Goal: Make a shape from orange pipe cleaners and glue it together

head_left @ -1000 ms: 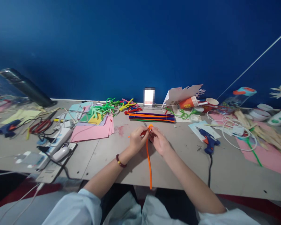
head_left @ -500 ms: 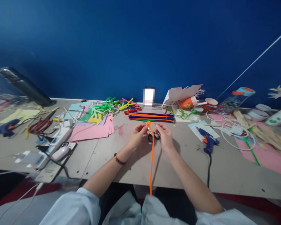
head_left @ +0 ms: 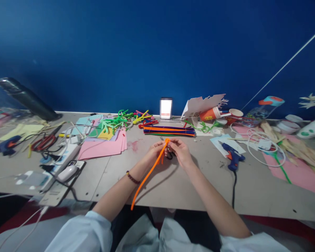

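An orange pipe cleaner (head_left: 148, 174) is held between both hands above the table. Its upper end is bent into a small coil at the fingertips, and the long tail slants down to the left past the table's front edge. My left hand (head_left: 155, 149) pinches it from the left, and my right hand (head_left: 181, 151) pinches the coiled end from the right. Black-handled scissors (head_left: 170, 156) lie on the table beneath the hands, partly hidden by them. Just beyond lies a bundle of purple, orange and green pipe cleaners (head_left: 169, 131).
A blue hot glue gun (head_left: 234, 156) rests at right, its cord running off the front edge. Pink paper (head_left: 101, 149), bent green pipe cleaners (head_left: 112, 123) and a power strip (head_left: 65, 161) occupy the left. A phone (head_left: 166, 108) stands against the blue wall, right of centre.
Both hands have come closer together at the coiled end. The pipe cleaner's tail has swung from nearly straight down to a slant toward the left.
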Demonstrator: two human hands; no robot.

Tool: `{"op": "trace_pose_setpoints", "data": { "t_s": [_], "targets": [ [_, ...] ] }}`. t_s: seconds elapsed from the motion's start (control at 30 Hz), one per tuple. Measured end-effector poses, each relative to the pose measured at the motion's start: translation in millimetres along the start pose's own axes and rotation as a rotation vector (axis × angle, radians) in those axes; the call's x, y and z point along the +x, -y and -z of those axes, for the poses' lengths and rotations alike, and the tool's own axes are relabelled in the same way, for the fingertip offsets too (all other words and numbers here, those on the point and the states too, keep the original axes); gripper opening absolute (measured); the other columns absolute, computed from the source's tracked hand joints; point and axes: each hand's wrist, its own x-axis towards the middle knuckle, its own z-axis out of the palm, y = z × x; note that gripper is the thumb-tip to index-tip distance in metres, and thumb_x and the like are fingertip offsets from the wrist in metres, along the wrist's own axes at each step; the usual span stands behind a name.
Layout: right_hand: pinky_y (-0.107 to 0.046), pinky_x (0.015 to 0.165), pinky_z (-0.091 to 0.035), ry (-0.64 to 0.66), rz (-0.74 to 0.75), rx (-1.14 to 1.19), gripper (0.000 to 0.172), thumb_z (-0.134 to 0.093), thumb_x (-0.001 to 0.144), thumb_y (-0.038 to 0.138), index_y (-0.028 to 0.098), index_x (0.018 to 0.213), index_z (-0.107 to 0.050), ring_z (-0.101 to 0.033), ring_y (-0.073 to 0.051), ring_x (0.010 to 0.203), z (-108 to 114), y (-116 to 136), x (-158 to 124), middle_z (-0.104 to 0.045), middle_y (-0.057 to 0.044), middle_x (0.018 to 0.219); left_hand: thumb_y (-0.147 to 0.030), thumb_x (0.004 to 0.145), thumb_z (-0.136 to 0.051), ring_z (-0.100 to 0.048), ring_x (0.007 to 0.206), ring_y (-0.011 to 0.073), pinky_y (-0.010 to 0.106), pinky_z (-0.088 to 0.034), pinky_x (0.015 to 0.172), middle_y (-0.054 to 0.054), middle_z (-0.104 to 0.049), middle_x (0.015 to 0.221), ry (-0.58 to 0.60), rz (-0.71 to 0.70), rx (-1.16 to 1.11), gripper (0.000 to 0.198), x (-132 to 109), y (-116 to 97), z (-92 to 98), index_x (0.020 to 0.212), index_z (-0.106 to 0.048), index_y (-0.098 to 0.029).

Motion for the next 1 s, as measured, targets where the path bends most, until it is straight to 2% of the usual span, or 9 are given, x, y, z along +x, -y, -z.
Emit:
{"op": "trace_pose_setpoints", "data": {
  "t_s": [0.13, 0.3, 0.37, 0.47, 0.57, 0.67, 0.77, 0.9, 1.0],
  "targets": [
    [-0.026, 0.060, -0.048, -0.040, 0.084, -0.212, 0.027, -0.071, 0.067, 0.042, 0.021, 0.081, -0.061, -0.058, -0.013, 0.063, -2.1, 8.1, -3.2, -0.065, 0.000, 0.074, -0.032, 0.065, -0.077, -0.051, 0.050, 0.0074, 0.020, -0.042, 0.052, -0.001, -0.055, 0.057, 0.022, 0.022, -0.033, 0.026, 1.9, 1.3, 3.4, 0.073, -0.062, -0.012],
    [-0.036, 0.080, -0.047, -0.038, 0.403, -0.928, 0.022, -0.056, 0.081, 0.040, 0.023, 0.091, -0.065, -0.061, -0.022, 0.084, 11.4, 52.0, -31.9, -0.068, -0.007, 0.094, -0.027, 0.066, -0.075, -0.051, 0.056, 0.0073, 0.021, -0.042, 0.053, 0.001, -0.057, 0.067, 0.005, 0.008, -0.046, 0.020, 1.9, -0.1, 3.9, 0.074, -0.062, -0.014],
    [-0.039, 0.084, -0.046, -0.085, 0.429, -1.163, 0.026, -0.053, 0.083, 0.043, 0.024, 0.097, -0.065, -0.061, -0.025, 0.091, 36.0, 69.0, -47.6, -0.068, -0.008, 0.099, -0.026, 0.064, -0.076, -0.053, 0.060, 0.0084, 0.021, -0.042, 0.054, 0.002, -0.057, 0.072, 0.009, 0.006, -0.071, 0.021, 2.5, -0.9, 4.0, 0.076, -0.062, -0.014],
    [-0.040, 0.085, -0.046, -0.319, 0.460, -1.416, 0.034, -0.046, 0.086, 0.044, 0.021, 0.102, -0.064, -0.061, -0.027, 0.094, 94.8, 77.4, -69.2, -0.066, -0.012, 0.104, -0.027, 0.065, -0.075, -0.053, 0.063, 0.0085, 0.020, -0.044, 0.055, 0.003, -0.057, 0.076, 0.010, 0.025, -0.115, 0.022, 3.1, -1.7, 3.5, 0.076, -0.062, -0.014],
    [-0.044, 0.087, -0.045, -0.497, 0.434, -1.665, 0.046, -0.041, 0.085, 0.041, 0.013, 0.117, -0.057, -0.057, -0.033, 0.104, 158.5, 65.0, -88.6, -0.062, -0.019, 0.114, -0.027, 0.066, -0.075, -0.052, 0.063, 0.0080, 0.020, -0.044, 0.054, 0.002, -0.056, 0.077, -0.002, 0.035, -0.127, 0.021, 3.1, -1.5, 3.0, 0.075, -0.063, -0.013],
    [-0.044, 0.085, -0.047, -0.569, 0.361, -1.779, 0.049, -0.038, 0.085, 0.038, 0.010, 0.121, -0.057, -0.058, -0.034, 0.104, 199.5, 46.4, -104.8, -0.062, -0.021, 0.115, -0.028, 0.067, -0.075, -0.052, 0.063, 0.0083, 0.020, -0.045, 0.055, 0.003, -0.056, 0.077, -0.004, 0.031, -0.107, 0.021, 3.9, 0.5, 4.1, 0.075, -0.063, -0.013],
    [-0.041, 0.072, -0.050, -0.609, 0.246, -1.797, 0.047, -0.035, 0.087, 0.037, 0.014, 0.121, -0.059, -0.063, -0.031, 0.088, 210.8, 35.1, -113.5, -0.067, -0.016, 0.108, -0.028, 0.068, -0.075, -0.054, 0.064, 0.0087, 0.020, -0.046, 0.056, 0.003, -0.056, 0.076, -0.004, 0.027, -0.095, 0.021, 6.1, 4.0, 8.1, 0.076, -0.064, -0.012],
    [-0.043, 0.070, -0.050, -0.607, 0.301, -1.814, 0.051, -0.038, 0.087, 0.041, 0.013, 0.126, -0.055, -0.061, -0.032, 0.090, 206.3, 34.7, -112.5, -0.067, -0.017, 0.104, -0.028, 0.069, -0.075, -0.055, 0.065, 0.0087, 0.020, -0.046, 0.057, 0.002, -0.056, 0.073, 0.014, 0.022, -0.083, 0.022, 9.8, 8.3, 15.1, 0.079, -0.064, -0.012],
    [-0.043, 0.065, -0.049, -0.594, 0.290, -1.837, 0.047, -0.036, 0.087, 0.040, 0.015, 0.117, -0.062, -0.061, -0.032, 0.088, 206.9, 38.7, -107.9, -0.066, -0.017, 0.105, -0.029, 0.068, -0.075, -0.055, 0.063, 0.0083, 0.020, -0.046, 0.057, 0.001, -0.056, 0.072, 0.026, 0.022, -0.087, 0.023, 10.9, 9.1, 17.2, 0.080, -0.064, -0.012]
  ]
}}
